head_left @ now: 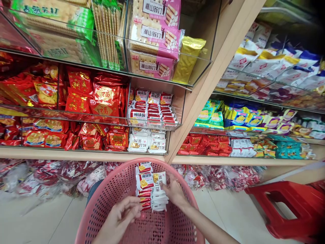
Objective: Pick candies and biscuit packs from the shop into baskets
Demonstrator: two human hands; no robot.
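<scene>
A pink perforated plastic basket (pixel 87 206) stands before me. Inside it are two rows of small cracker packets side by side: red-and-white packets (pixel 146 181) on the left, white packets (pixel 158 186) on the right. My right hand (pixel 176 193) grips the white row from its right side, thumb on the front; its other fingers are partly hidden. My left hand (pixel 124 215) is at the lower left of the red-and-white row, fingers loosely bent and apart, fingertips close to the packets. Whether they touch is unclear.
Wooden shelving (pixel 200 84) with clear-fronted bins rises ahead. Similar red-and-white packets (pixel 153 105) and white packets (pixel 138 142) fill two bins. Plastic-wrapped goods (pixel 73 174) lie below the bottom shelf. A red plastic stool (pixel 289 206) stands on the tiled floor at right.
</scene>
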